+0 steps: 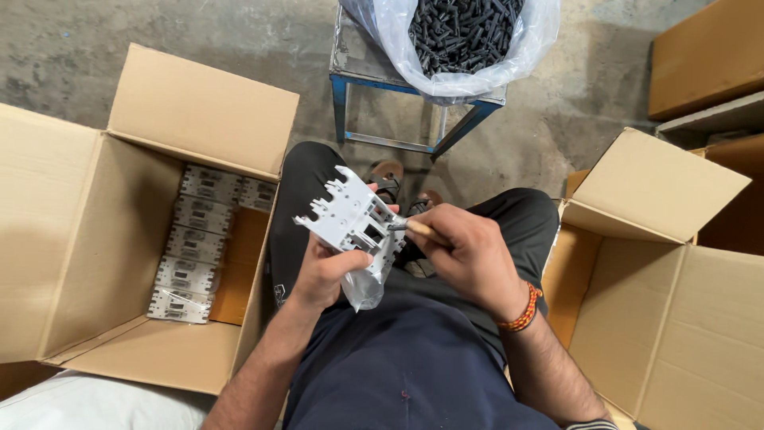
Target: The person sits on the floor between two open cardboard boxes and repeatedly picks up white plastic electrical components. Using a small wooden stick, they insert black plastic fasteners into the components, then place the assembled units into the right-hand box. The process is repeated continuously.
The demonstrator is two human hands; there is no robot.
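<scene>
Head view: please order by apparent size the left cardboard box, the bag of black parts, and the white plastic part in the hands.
1. left cardboard box
2. bag of black parts, cut off by the frame
3. white plastic part, though nearest the camera

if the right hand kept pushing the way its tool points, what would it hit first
The right hand aims a thin tool leftward at the white plastic part held by the left hand. It would meet that part first; the tip looks already there.
</scene>
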